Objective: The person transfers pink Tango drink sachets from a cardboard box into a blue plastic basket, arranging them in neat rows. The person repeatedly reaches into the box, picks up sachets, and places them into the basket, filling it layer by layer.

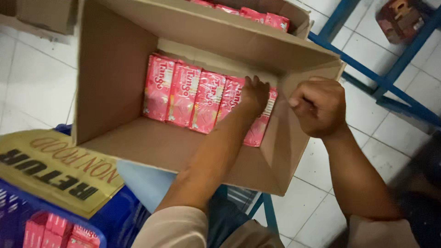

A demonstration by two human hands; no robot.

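Nearest the camera: beige sleeves and two forearms, with a blue crate at lower left carrying a yellow cardboard sign and more pink packs.

Left hand reaches deep into the open cardboard box. Its fingers are slightly spread and laid flat on the last of the pink snack packs, which stand in a row against the far wall of the box. Whether they grip that pack or only press it cannot be told.

Right hand sits at the box's right wall, fingers curled tight into a near fist over the rim; whether the cardboard is pinched cannot be told.

Risk, as judged: the box lies tilted and seems to overhang its support. If the right hand slackens, it could tip toward the tiled floor. The end pack leans and could topple the row.
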